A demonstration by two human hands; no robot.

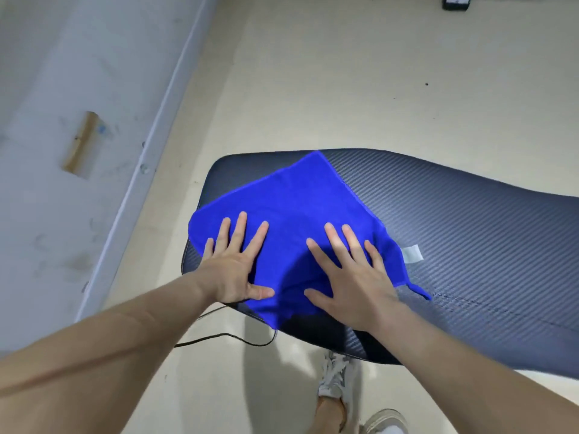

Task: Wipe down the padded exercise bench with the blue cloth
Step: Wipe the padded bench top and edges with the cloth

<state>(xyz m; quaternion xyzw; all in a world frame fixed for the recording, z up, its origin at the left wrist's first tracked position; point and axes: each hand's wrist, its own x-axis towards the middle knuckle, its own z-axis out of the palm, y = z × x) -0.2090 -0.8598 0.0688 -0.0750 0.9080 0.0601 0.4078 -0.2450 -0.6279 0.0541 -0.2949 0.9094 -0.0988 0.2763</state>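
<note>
The padded exercise bench (pixel 463 233) has a dark, carbon-weave cover and runs from the centre to the right edge. A bright blue cloth (pixel 300 202) lies spread flat over its left end, with a white tag (pixel 412 254) at its right corner. My left hand (pixel 233 264) presses flat on the cloth's left part, fingers spread. My right hand (pixel 352 277) lies flat on the cloth's right part, fingers spread too. Neither hand grips the cloth; both palms rest on it.
A pale wall (pixel 62 151) with a baseboard runs along the left. A thin black cable (pixel 225 336) lies on the beige floor under the bench's near edge. My shoes (pixel 336 375) stand below the bench. A dark object (pixel 456 2) sits at the top edge.
</note>
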